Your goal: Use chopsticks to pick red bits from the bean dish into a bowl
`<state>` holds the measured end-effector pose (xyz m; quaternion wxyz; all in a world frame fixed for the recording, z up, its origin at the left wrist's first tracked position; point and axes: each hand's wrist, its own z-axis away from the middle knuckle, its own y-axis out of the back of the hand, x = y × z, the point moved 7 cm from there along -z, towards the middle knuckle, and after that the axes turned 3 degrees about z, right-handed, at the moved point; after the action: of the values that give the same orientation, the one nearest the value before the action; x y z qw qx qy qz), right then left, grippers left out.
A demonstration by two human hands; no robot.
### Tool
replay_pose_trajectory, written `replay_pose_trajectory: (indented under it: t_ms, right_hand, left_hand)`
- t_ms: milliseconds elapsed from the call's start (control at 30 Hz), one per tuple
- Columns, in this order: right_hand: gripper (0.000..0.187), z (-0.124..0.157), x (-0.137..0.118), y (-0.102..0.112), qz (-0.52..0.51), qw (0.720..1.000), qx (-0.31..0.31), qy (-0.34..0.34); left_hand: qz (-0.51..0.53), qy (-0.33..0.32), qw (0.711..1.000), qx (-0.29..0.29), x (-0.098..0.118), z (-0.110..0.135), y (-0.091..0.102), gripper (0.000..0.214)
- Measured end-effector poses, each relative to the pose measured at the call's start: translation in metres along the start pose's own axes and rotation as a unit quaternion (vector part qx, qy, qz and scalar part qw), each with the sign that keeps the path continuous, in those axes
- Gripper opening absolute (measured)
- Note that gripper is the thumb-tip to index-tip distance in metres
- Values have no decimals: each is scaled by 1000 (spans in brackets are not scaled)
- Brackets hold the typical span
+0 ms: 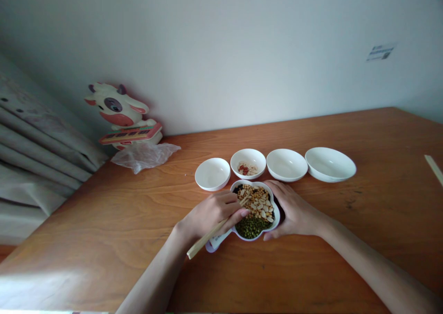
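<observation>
A white flower-shaped dish sits on the wooden table close to me, filled with mixed beans, seeds and green mung beans. My left hand is closed on wooden chopsticks, whose tips reach into the pale seeds in the dish. My right hand cups the dish's right side and steadies it. Behind the dish stand several white bowls in a row. The second bowl holds a few seeds and red bits, while the left bowl, third bowl and right bowl look empty.
A cartoon cow toy and a crumpled clear plastic bag sit at the back left by the wall. Grey curtains hang at the left. A pale stick lies near the table's right edge.
</observation>
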<state>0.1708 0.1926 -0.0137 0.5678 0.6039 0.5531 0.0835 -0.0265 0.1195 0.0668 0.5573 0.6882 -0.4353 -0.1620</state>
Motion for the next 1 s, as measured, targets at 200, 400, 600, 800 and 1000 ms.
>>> replay_pose_trajectory:
  t_ms: [200, 400, 600, 800, 1000]
  right_hand:
    - [137, -2, -4, 3, -5, 1000, 0, 3]
    - [137, 0, -1, 2, -4, 1000, 3, 5]
    - [136, -2, -4, 3, -9, 1000, 4, 6]
    - [138, -3, -5, 4, -29, 1000, -2, 6]
    - [140, -2, -1, 2, -23, 1000, 10, 8]
  left_hand:
    - [-24, -33, 998, 52, 4, 2, 1, 54]
    - [-46, -42, 996, 58, 6, 2, 2, 51]
    - [-99, -78, 982, 140, 7, 9, 17, 39]
    - [-150, -86, 950, 258, 2, 16, 31, 25]
    - [-103, 82, 972, 195, -21, -11, 28, 42]
